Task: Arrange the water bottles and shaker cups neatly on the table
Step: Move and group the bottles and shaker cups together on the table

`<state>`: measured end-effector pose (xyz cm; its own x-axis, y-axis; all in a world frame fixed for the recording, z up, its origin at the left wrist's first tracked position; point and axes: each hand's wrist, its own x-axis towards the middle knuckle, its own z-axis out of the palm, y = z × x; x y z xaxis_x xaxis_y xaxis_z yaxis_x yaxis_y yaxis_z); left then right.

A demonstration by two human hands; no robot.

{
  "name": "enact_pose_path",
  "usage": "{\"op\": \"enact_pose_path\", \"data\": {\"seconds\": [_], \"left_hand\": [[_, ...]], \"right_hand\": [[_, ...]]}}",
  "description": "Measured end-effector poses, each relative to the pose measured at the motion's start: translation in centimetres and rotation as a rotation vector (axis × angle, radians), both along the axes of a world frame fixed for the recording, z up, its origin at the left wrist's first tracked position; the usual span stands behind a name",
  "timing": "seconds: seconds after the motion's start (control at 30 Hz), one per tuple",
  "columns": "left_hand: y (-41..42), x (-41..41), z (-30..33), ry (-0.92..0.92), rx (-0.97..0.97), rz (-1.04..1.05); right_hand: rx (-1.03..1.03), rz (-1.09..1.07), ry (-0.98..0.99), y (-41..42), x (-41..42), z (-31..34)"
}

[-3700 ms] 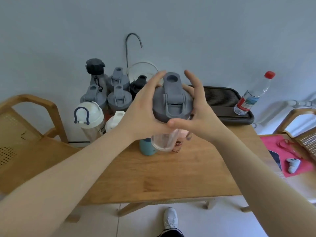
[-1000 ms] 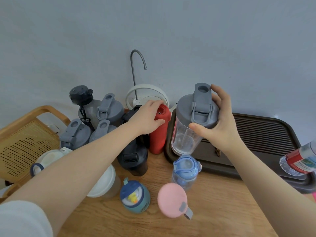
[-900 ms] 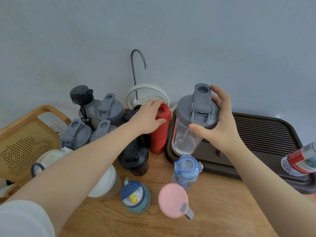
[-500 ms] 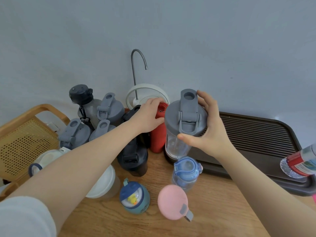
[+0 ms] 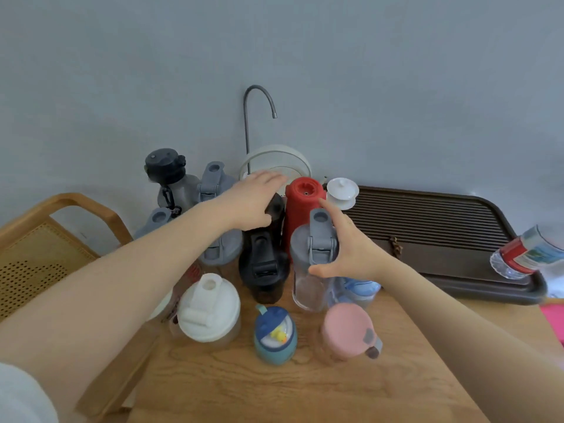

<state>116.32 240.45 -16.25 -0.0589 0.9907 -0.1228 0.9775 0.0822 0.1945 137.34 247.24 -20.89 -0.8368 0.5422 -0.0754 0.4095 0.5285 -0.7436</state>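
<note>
My right hand grips the grey lid of a clear shaker cup, which stands on the table right in front of a red bottle. My left hand hovers with fingers stretched out, just left of the red bottle and above a black shaker. It holds nothing. In front stand a white-lidded shaker, a small blue cup with a duck and a pink-lidded cup. A light blue bottle is partly hidden under my right wrist.
Grey-lidded shakers and a black-capped bottle crowd the back left. A white water dispenser stands at the wall. A dark slatted tray holds a white lidded cup and a plastic water bottle. A wooden chair stands left.
My right hand carried the clear shaker off the tray edge, left and down onto the table in front of the red bottle. My left hand let go of the red bottle's top.
</note>
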Motion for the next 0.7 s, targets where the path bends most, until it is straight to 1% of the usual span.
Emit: {"op": "enact_pose_path", "data": {"seconds": [0.1, 0.23, 0.3, 0.37, 0.4, 0.43, 0.47, 0.53, 0.57, 0.63, 0.7], "left_hand": [[-2.2, -1.3, 0.3, -0.022, 0.022, -0.033], [-4.9, -1.9, 1.1, -0.074, 0.086, -0.070], [-6.2, -2.5, 1.6, -0.110, 0.168, -0.092], [-7.5, -3.6, 2.2, -0.147, 0.290, -0.090], [-8.2, -4.5, 2.5, -0.162, 0.356, -0.070], [-8.8, -5.5, 2.8, -0.180, 0.418, -0.032], [-9.4, -6.6, 3.0, -0.203, 0.471, 0.021], [-10.4, -9.3, 3.1, -0.277, 0.545, 0.169], [-10.6, -10.7, 2.9, -0.332, 0.569, 0.253], [-10.7, -13.5, 2.0, -0.449, 0.583, 0.411], [-10.5, -15.8, 0.8, -0.557, 0.526, 0.529]], "right_hand": [[0.116, 0.003, -0.198, -1.2, -0.5, -0.3], [0.149, -0.017, -0.352, -2.1, -1.3, 0.7], [0.208, -0.016, -0.491, -2.6, -1.6, 1.4], [0.289, -0.027, -0.628, -3.3, -1.9, 2.1], [0.331, -0.055, -0.664, -3.7, -2.2, 2.5], [0.367, -0.100, -0.660, -4.2, -2.7, 3.2], [0.387, -0.159, -0.609, -4.9, -3.3, 3.9], [0.402, -0.260, -0.396, -6.0, -5.3, 5.5], [0.421, -0.271, -0.291, -6.5, -6.5, 6.1], [0.455, -0.213, -0.193, -7.3, -9.5, 6.8], [0.453, -0.115, -0.195, -7.8, -12.7, 6.5]]}}
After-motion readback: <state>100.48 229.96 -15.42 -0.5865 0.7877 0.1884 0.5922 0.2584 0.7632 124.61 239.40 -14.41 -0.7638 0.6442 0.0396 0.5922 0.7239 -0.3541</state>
